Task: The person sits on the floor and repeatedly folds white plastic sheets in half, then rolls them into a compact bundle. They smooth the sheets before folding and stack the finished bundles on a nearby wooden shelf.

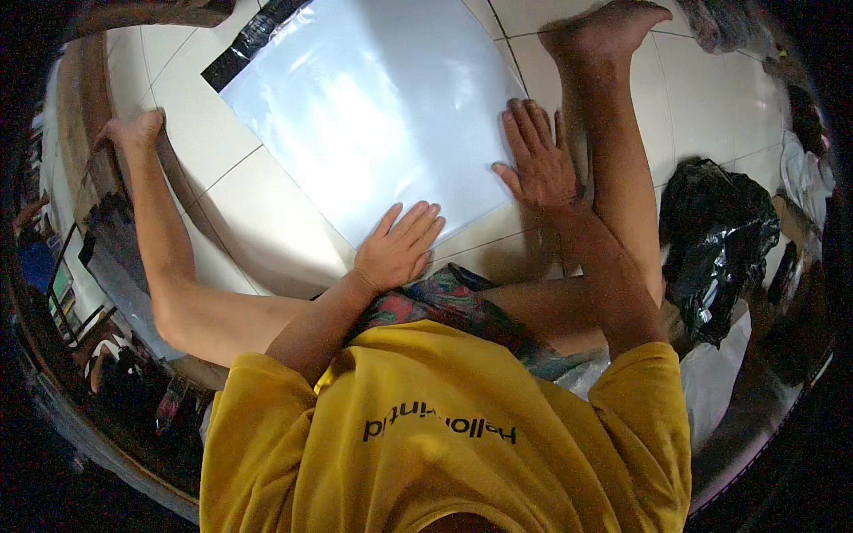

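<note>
A large glossy white plastic sheet or bag (355, 133) lies flat on the tiled floor between my outstretched legs. My left hand (400, 247) rests with its fingers extended on the near edge of the plastic. At the right edge, my right hand (538, 160) lies flat, palm down, fingers stretched and thumb apart, partly over the plastic. Neither hand holds anything. A dark, shiny strip (253, 43) runs along the far left edge of the white plastic. Whether it is joined to the plastic I cannot tell.
Crumpled black plastic (715, 235) lies to the right of my right leg, with pale plastic (724, 377) below it. White floor tiles (209, 133) surround the sheet. A brown wooden edge (89, 115) stands at the far left, above several dim items.
</note>
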A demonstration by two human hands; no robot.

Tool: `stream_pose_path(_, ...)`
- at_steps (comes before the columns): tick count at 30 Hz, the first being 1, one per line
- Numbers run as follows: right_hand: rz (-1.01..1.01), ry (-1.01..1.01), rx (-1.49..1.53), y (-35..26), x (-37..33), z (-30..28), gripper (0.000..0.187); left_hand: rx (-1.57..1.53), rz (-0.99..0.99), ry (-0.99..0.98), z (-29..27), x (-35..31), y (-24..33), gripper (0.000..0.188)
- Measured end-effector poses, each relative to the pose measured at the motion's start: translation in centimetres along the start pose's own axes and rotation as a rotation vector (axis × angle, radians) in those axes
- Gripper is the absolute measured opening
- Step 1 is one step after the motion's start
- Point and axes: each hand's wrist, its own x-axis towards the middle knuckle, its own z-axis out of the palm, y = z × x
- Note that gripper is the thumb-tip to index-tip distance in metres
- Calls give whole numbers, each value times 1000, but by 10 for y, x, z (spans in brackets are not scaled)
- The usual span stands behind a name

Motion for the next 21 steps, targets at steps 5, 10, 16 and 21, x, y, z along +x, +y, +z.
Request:
stream_pose_path(5, 6, 15, -57, 9, -1, 0, 76, 28, 17, 28, 6, -6, 4, 58)
stream_pose_path(10, 197, -2, -90, -34, 18, -8, 80, 30, 48, 75, 7, 3, -3, 57)
stream_pose_path(16, 186, 112, 40, -41, 27, 18, 87, -31, 32, 51, 0, 3, -3, 60)
stream_pose_path(21, 231, -55, 38, -44, 29, 1, 94, -254, 81, 54, -30, 43, -16, 60)
